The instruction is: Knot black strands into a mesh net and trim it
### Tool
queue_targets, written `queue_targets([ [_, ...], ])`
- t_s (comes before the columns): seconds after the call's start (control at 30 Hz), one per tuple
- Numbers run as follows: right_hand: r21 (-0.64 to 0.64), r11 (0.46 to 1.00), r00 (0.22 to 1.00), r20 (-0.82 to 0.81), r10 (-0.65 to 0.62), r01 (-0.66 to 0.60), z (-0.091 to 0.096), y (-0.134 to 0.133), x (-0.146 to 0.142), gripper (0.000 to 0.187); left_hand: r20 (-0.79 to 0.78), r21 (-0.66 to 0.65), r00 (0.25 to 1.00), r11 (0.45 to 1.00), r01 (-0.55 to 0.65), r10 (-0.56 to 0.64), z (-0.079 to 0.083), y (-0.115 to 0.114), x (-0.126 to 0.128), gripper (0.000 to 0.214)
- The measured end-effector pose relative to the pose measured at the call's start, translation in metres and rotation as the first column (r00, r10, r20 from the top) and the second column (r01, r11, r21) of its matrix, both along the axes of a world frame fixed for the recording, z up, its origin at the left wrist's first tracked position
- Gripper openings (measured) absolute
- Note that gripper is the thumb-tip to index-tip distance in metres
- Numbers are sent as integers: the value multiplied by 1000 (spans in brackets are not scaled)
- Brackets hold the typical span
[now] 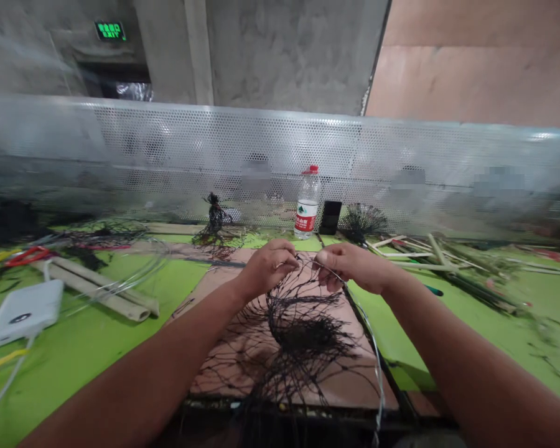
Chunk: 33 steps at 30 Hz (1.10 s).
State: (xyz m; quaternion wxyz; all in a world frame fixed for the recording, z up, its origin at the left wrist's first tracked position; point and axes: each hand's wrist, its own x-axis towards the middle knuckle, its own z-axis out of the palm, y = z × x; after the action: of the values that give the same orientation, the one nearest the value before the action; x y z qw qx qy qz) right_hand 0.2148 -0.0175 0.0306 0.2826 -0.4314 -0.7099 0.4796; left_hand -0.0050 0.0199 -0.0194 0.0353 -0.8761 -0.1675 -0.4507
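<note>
Black knotted netting (308, 336) lies bunched and spread over a pinkish board (214, 289) in front of me, some of it hanging past the near edge. My left hand (269, 266) is closed in a pinch at the top edge of the netting. Just to its right, my right hand (352, 266) has its thumb and fingers pinched on a thin silvery wire (376, 354). From there the wire curves down along the board's right side and off the near edge. A short stretch of it seems to pass between the two hands at the net's top meshes.
A water bottle (307, 205) and a dark phone (331, 218) stand upright at the back, before a perforated metal screen (191, 149). At left lie a white power bank (23, 314), bamboo pieces (98, 289) and red-handled scissors (28, 256). Green stalks (471, 289) lie at right.
</note>
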Motion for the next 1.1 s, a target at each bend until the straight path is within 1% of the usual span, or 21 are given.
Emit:
queue_targets([
  [0.03, 17, 999, 999, 37, 33, -33, 1, -2, 0, 37, 1, -9, 1000, 1000, -7, 7, -1, 2, -1, 11],
  [0.1, 69, 996, 997, 64, 52, -57, -2, -4, -2, 31, 21, 0, 1000, 1000, -21, 21, -1, 4, -2, 10],
  [0.17, 116, 991, 996, 68, 57, -64, -6, -3, -4, 29, 40, 19, 999, 999, -26, 25, 2, 5, -4, 9],
  [0.23, 125, 984, 989, 102, 110, -123, -10, 1, -4, 28, 39, 3, 999, 1000, -9, 9, 5, 5, -5, 8],
  [0.27, 124, 979, 981, 128, 148, -163, -11, 3, -3, 29, 27, -31, 1000, 999, 13, -12, 7, 4, -6, 7],
  [0.33, 137, 962, 960, 185, 209, -235, -11, 6, -1, 30, -4, -145, 998, 988, 60, -61, 10, 3, -5, 7],
  [0.43, 154, 935, 923, 271, 272, -320, -12, 10, 3, 27, -24, -321, 994, 942, 95, -108, 11, 1, -3, 9],
  [0.53, 159, 923, 907, 302, 293, -351, -16, 14, 2, 21, 5, -461, 995, 883, 87, -95, 11, 2, 0, 17],
  [0.6, 195, 926, 918, 302, 257, -323, -19, 15, 0, 22, 40, -548, 995, 831, 96, -89, 11, 4, 0, 23],
  [0.67, 260, 923, 927, 321, 194, -284, -22, 16, -4, 21, 86, -624, 994, 774, 107, -68, 10, 6, -1, 28],
  [0.73, 348, 895, 915, 380, 136, -278, -23, 17, -7, 19, 96, -716, 995, 692, 93, -34, 7, 8, -3, 32],
  [0.8, 433, 848, 889, 449, 91, -306, -24, 17, -10, 19, 67, -795, 998, 603, 61, -13, 5, 8, -3, 36],
  [0.83, 464, 825, 876, 477, 74, -322, -24, 17, -11, 19, 50, -820, 999, 571, 47, -11, 4, 8, -4, 37],
  [0.87, 488, 807, 868, 493, 59, -332, -24, 17, -11, 19, 44, -832, 999, 553, 40, -6, 3, 8, -3, 38],
  [0.93, 522, 785, 870, 492, 44, -335, -25, 17, -11, 20, 70, -833, 997, 551, 50, 15, 3, 7, -3, 39],
  [0.97, 524, 784, 875, 482, 48, -332, -26, 18, -10, 20, 78, -828, 997, 558, 52, 22, 3, 7, -2, 39],
  [1.03, 477, 810, 879, 467, 94, -340, -26, 20, -8, 20, 58, -812, 997, 584, 22, 43, 3, 5, -1, 37],
  [1.1, 414, 843, 884, 446, 140, -343, -25, 22, -5, 22, 4, -794, 998, 607, -31, 56, 4, 3, 1, 34],
])
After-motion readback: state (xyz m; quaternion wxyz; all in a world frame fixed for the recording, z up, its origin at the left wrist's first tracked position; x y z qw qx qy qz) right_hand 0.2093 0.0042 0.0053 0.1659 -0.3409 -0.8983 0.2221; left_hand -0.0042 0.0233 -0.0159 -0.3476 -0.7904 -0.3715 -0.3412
